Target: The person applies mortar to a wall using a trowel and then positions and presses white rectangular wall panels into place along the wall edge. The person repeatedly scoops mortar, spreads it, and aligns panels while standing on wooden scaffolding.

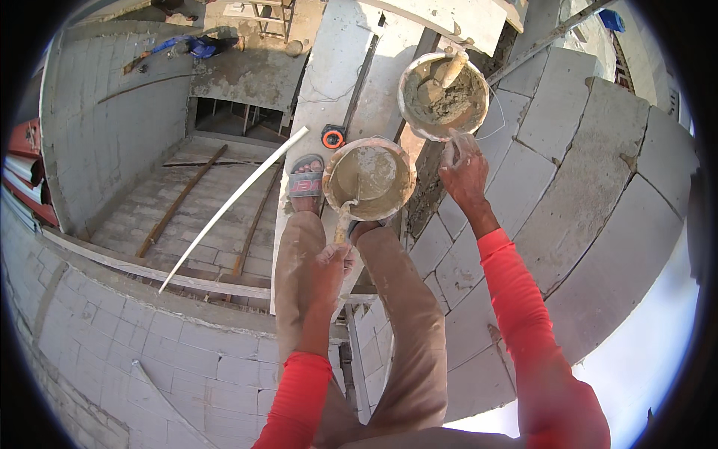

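Note:
My left hand (333, 262) is closed around the wooden handle of a trowel (342, 226). The trowel's metal neck reaches over the near rim of a mortar-stained bucket (408, 183), and its blade seems to lie in the wet grey mix inside. Just beyond and to the right stands a second bucket (407, 112) holding thicker mortar (456, 105). Another trowel (452, 71) rests in that one, handle up toward the far rim. At its near rim, the fingers of my right hand (462, 166) are bent and pinched on the edge.
A black and orange tape measure (333, 136) lies left of the near bucket. A white pipe (232, 209) slants over a lower, walled space with timber strips. Light grey block wall (576, 194) runs along my right. At the far left is a person in blue (200, 46).

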The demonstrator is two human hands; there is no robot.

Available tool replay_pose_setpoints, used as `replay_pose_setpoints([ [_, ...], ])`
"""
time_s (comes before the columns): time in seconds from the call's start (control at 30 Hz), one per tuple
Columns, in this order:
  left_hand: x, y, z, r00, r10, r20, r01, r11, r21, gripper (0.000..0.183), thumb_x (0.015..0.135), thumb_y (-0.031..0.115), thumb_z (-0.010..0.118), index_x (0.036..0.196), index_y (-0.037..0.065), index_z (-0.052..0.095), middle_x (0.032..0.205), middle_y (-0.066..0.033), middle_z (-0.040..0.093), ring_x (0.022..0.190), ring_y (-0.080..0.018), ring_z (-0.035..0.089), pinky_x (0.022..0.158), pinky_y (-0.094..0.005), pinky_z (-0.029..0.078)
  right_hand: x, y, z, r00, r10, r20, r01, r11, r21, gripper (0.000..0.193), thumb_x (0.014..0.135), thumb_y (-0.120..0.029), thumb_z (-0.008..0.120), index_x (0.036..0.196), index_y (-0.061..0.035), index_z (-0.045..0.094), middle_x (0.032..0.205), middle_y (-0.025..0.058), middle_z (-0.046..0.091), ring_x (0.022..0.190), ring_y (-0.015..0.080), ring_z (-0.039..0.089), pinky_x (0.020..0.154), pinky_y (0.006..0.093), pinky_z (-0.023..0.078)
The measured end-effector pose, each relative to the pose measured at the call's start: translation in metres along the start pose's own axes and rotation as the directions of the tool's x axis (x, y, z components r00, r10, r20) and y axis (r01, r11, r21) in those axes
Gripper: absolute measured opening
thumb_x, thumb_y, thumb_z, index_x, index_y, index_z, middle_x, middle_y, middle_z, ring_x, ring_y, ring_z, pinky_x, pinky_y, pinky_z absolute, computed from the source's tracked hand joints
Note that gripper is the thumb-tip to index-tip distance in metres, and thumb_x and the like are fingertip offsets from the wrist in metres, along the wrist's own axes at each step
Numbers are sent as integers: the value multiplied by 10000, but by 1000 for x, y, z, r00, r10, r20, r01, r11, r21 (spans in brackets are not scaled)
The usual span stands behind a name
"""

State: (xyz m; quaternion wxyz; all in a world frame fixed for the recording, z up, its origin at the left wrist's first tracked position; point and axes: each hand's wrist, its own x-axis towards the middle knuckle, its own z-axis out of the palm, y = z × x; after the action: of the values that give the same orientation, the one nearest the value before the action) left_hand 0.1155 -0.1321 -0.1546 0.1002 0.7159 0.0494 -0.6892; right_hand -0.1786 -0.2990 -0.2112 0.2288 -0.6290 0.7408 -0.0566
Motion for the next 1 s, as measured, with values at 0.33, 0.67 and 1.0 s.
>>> replay_pose_setpoints([
  [0.33,6,-9,6,1000,7,1,-7,999,-53,222,1042,258,625,1105,80,741,943,-24,737,854,-93,673,787,-252,518,43,-93,95,939,-309,148,308,951,30,527,874,-222,695,1371,-58,635,1339,198,616,1250,364,614,1003,465,537],
  [0.67,-5,20,13,999,36,37,-32,994,-109,197,1042,235,636,1123,87,739,930,-18,744,832,-86,675,762,-231,514,234,-94,103,973,-75,220,73,997,20,598,878,-349,734,1364,-17,630,1336,218,635,1245,362,627,1012,458,543],
  [1.0,-27,103,16,997,52,55,-42,984,-173,244,1062,266,643,1150,56,732,956,-37,740,878,-111,683,826,-280,532,426,-18,95,996,-84,1,80,950,-301,1235,693,-678,873,1627,-55,359,1599,270,435,1498,487,379,1168,613,415],
])
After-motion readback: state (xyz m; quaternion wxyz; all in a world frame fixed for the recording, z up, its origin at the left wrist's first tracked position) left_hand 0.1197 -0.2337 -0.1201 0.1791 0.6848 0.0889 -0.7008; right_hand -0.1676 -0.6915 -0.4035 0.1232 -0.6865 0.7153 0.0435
